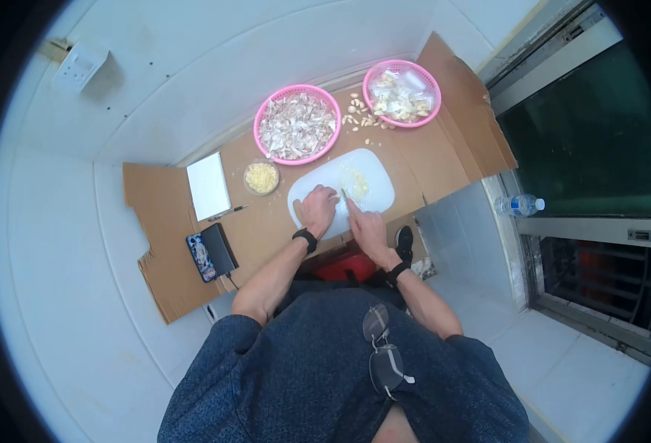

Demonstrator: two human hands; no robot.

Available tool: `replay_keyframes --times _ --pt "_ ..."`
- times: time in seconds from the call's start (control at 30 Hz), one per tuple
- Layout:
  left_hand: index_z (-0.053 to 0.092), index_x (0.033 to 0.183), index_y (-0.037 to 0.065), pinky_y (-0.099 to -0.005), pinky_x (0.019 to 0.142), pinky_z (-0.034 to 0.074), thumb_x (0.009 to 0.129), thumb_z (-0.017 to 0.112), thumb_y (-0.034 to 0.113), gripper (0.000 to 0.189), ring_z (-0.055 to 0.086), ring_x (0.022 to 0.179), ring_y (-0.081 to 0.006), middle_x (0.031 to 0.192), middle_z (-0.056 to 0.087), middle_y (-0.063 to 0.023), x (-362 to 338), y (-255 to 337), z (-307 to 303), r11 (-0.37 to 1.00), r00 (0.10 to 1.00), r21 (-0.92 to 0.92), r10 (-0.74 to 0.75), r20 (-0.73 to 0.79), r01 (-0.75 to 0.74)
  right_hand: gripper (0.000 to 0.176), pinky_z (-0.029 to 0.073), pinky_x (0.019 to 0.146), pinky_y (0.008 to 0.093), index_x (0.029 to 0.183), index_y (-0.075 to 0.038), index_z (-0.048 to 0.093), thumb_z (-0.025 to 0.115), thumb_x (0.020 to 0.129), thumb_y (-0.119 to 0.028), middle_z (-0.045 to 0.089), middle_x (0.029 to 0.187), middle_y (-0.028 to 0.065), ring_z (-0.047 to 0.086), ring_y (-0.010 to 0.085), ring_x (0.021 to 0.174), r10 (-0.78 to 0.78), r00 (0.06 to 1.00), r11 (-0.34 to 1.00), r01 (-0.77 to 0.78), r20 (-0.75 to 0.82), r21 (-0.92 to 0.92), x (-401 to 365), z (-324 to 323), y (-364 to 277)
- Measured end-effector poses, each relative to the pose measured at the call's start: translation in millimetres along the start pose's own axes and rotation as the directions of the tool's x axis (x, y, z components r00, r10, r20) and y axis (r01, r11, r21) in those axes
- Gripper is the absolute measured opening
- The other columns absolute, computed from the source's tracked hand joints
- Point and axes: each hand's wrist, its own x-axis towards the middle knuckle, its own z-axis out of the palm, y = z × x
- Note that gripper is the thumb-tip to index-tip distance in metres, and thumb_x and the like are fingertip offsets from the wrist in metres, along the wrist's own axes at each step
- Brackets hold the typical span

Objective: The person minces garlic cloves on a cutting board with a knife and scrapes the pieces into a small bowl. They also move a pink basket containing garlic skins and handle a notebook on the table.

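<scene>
On a white cutting board (313,181), my right hand (370,230) grips a small knife (345,196), index finger stretched along it and the blade pointing away from me. Just left of the blade, my left hand (318,210) has its fingers bent together on a small pale piece that looks like a garlic clove (334,196); the fingers partly hide it. Chopped garlic (356,183) lies right of the blade on the board. A round clear container (261,178) of finely chopped garlic stands to the left of the board.
Behind the board stand a pink basket (297,88) of garlic skins and another pink basket (439,103) with cloves and a plastic bag. Loose cloves (355,108) lie between them. Left are a notebook (209,184), pen (226,214) and phone (201,258). Cardboard (407,166) covers the table.
</scene>
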Motion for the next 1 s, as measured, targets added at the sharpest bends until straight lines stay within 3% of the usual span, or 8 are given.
replay_keyframes --times 0.2,0.27,0.57,0.9,1.0 --pt "0.086 0.095 0.006 -0.0483 0.081 0.060 0.091 0.080 0.014 0.010 0.077 0.091 -0.0375 0.101 0.079 -0.0162 -1 -7 13 0.996 0.998 -0.077 0.044 -0.038 -0.047 0.047 0.047 0.079 0.0493 0.150 -0.004 0.065 0.071 0.104 -0.017 0.070 0.081 0.0198 0.068 0.0383 0.080 -0.008 0.998 0.999 0.011 0.066 -0.040 1 -2 2" --pt "0.086 0.095 0.006 -0.0489 0.081 0.060 0.090 0.079 0.011 0.009 0.076 0.090 -0.0384 0.100 0.079 -0.0166 -1 -10 15 0.990 0.991 -0.063 0.120 -0.063 -0.124 0.046 0.047 0.080 0.0474 0.147 -0.004 0.065 0.072 0.103 -0.015 0.072 0.080 0.0146 0.069 0.0337 0.080 -0.084 0.996 0.994 0.085 0.025 -0.064 5 -4 0" --pt "0.085 0.092 0.007 -0.0473 0.091 0.058 0.087 0.080 0.010 0.008 0.073 0.098 -0.0366 0.097 0.079 -0.0123 -1 -16 21 0.975 0.969 -0.038 0.215 -0.120 -0.221 0.043 0.048 0.080 0.0490 0.144 -0.004 0.069 0.071 0.102 -0.012 0.071 0.081 0.0176 0.069 0.0349 0.080 -0.124 0.991 0.986 0.128 0.044 -0.103 19 4 4" --pt "0.085 0.088 0.010 -0.0498 0.086 0.059 0.088 0.080 0.013 0.006 0.070 0.098 -0.0362 0.096 0.079 -0.0108 1 -23 24 0.985 0.983 -0.013 0.170 -0.069 -0.171 0.046 0.047 0.080 0.0481 0.148 -0.009 0.067 0.070 0.103 -0.013 0.073 0.084 0.0125 0.068 0.0327 0.080 -0.162 0.985 0.980 0.167 0.060 -0.108 24 12 20" --pt "0.085 0.087 0.010 -0.0494 0.085 0.059 0.087 0.081 0.014 0.006 0.071 0.098 -0.0353 0.096 0.080 -0.0102 1 -22 24 0.986 0.983 -0.035 0.161 -0.088 -0.164 0.047 0.048 0.083 0.0454 0.150 -0.012 0.066 0.071 0.104 -0.016 0.075 0.084 0.0087 0.070 0.0279 0.082 -0.175 0.982 0.977 0.181 0.066 -0.109 16 10 27"
